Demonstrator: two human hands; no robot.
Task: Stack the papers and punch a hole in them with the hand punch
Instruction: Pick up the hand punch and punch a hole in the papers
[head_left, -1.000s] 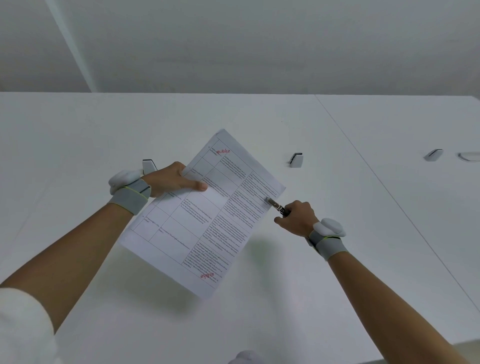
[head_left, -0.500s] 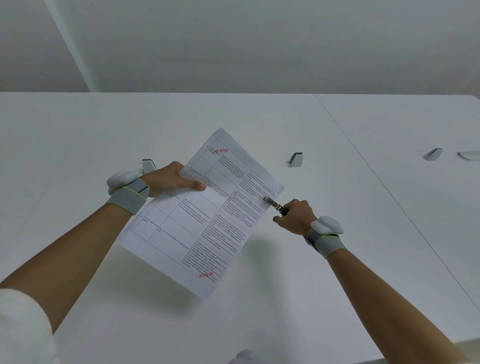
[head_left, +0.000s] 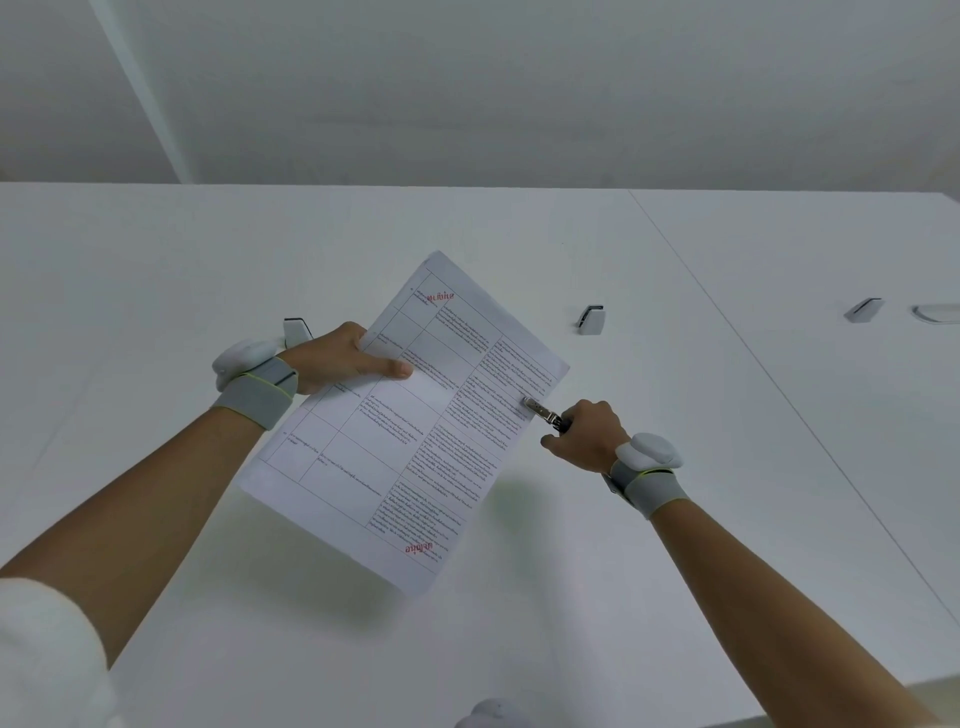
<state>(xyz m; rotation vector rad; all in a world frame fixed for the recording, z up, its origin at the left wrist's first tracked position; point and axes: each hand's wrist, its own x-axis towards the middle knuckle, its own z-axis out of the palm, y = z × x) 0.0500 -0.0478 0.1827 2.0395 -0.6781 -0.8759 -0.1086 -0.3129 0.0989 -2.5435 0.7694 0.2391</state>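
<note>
A stack of printed papers (head_left: 410, 431), with table lines and red stamps, is held tilted above the white table (head_left: 649, 545). My left hand (head_left: 340, 361) pinches the stack's upper left edge, thumb on top. My right hand (head_left: 587, 434) is closed around the handles of a small metal hand punch (head_left: 543, 413). The punch's jaw sits over the right long edge of the stack, near the upper corner. How many sheets the stack holds cannot be told.
Small white clip-like fittings stand on the table: one (head_left: 296, 330) behind my left wrist, one (head_left: 591, 318) right of the papers, another (head_left: 862, 309) far right beside a round inset (head_left: 937, 313). A seam (head_left: 779, 384) runs diagonally across the tabletop.
The papers and both hands have shifted very slightly up and left. The punch stays on the same right edge of the stack.
</note>
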